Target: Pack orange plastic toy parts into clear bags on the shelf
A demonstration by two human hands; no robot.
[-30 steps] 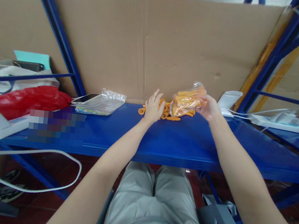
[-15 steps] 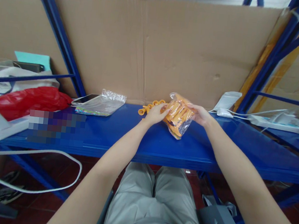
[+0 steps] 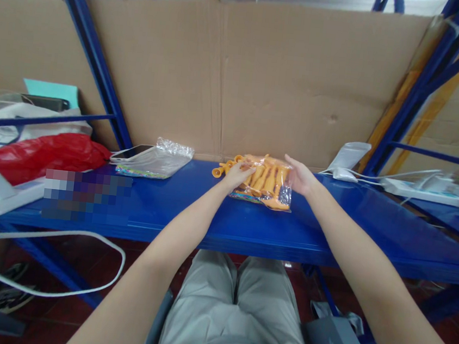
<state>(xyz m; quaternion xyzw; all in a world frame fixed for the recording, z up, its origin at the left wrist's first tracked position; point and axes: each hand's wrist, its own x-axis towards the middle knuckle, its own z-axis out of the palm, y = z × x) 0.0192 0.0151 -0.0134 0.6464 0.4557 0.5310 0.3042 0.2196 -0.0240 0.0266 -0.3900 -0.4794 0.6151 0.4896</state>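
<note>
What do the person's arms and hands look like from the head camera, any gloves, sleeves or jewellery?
Both arms are bare from the bottom edge of the picture up to the hands; no sleeve shows. The left hand and right hand wear no gloves, and no ring, watch, wristband or marking is visible on either. Below the forearms, light grey trousers cover the lap.

Storeroom: blue steel racking (image 3: 83, 41), cardboard (image 3: 264, 77)

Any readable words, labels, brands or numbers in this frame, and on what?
None can be read.
Clear bag of orange pieces, between left hand and right hand: colourful printed strip along the bottom, too small to read.
Second clear bag: same kind of strip, blurred.
Pixelated patch: unreadable.
</note>
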